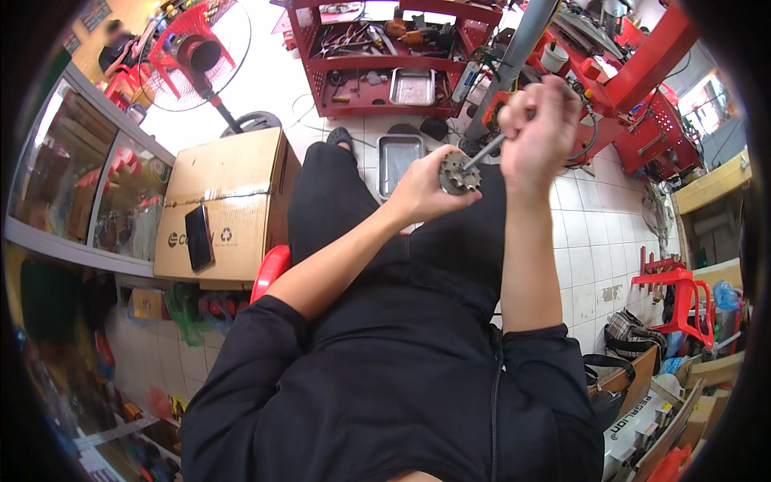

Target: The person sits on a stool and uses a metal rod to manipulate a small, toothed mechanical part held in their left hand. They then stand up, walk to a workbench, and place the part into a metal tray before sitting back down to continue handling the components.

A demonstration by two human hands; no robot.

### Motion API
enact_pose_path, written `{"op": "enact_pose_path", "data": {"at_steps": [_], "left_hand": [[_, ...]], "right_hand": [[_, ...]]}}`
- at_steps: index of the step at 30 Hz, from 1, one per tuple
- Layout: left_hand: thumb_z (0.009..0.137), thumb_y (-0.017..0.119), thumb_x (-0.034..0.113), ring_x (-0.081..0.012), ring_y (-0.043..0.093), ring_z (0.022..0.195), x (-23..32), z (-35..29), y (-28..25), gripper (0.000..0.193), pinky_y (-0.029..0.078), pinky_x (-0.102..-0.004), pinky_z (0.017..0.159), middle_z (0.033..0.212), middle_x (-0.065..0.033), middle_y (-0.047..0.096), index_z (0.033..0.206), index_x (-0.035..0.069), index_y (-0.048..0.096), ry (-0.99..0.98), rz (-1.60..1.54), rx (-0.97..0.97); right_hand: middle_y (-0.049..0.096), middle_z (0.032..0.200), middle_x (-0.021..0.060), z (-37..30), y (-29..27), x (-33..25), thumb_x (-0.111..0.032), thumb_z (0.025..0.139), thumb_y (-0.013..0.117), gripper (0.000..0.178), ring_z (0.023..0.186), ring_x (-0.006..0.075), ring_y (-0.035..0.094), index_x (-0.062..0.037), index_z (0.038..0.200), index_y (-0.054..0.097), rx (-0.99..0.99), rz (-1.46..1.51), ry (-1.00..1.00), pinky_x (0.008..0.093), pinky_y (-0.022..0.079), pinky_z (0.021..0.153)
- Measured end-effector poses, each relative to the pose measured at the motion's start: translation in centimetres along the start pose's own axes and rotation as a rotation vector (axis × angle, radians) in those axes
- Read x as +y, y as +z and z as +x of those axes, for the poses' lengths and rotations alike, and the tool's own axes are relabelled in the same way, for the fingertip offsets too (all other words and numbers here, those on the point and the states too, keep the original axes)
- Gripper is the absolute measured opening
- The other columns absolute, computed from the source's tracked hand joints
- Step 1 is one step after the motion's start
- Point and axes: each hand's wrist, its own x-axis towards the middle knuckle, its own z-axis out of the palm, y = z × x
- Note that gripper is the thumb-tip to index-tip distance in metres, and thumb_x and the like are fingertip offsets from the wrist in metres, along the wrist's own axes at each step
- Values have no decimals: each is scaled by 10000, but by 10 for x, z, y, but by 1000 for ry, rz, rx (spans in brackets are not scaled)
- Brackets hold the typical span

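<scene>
My left hand [431, 186] is closed round a small round metal part with teeth [456, 178], holding it above my lap with its toothed face up. In my raised right hand [540, 136], the fingers are wrapped round a tool with a thin straight metal shaft [487, 150]. The tool's handle is hidden in my fist, so its exact kind does not show. From the fist, the shaft slants down to the left, and its tip meets the face of the toothed part. Whether the tip sits inside a hole there, I cannot tell.
On the floor ahead lies a metal tray [399, 151]. A red tool cart [377, 63] with tools on its shelves stands beyond it. To my left, a cardboard box [233, 165] bears a black phone [199, 238], near a fan [198, 55]. A red stool [683, 297] stands right.
</scene>
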Motion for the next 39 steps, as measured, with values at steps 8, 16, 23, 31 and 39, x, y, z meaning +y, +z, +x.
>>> {"op": "enact_pose_path", "data": {"at_steps": [8,16,23,31,39], "left_hand": [[662,810,214,-99,563,808,71,-23,-3,472,471,-271,741,852,-38,611,1008,28,548,-41,-33,-177],[673,808,133,-64,580,807,45,-71,-17,477,481,-242,725,890,-22,623,1046,44,524,-87,-179,-44],[672,807,156,-64,555,770,34,-77,-16,452,465,-245,717,833,2,605,1014,51,531,-22,-223,90],[676,808,150,-61,556,782,22,-82,-13,457,466,-241,722,857,-1,612,1023,49,528,-5,-306,75],[676,808,151,-58,540,769,23,-82,-15,466,459,-235,719,829,17,582,1032,52,524,-22,-300,75]], "right_hand": [[395,646,-11,-15,17,-67,-387,990,369,327,497,94,351,-104,1107,484,-86,79,143,227,278,416],[476,640,36,-50,66,-43,-329,1003,356,388,482,103,424,20,1023,523,-243,273,332,221,328,450],[450,669,40,-59,73,-24,-318,1000,372,334,499,116,410,-24,1109,483,-385,176,254,246,335,467],[474,682,56,-61,72,-28,-258,997,398,248,499,119,423,-54,1116,472,-465,154,274,247,354,461],[486,700,68,-61,71,-31,-214,989,422,230,515,123,460,-30,1122,453,-465,72,289,242,391,480]]}}
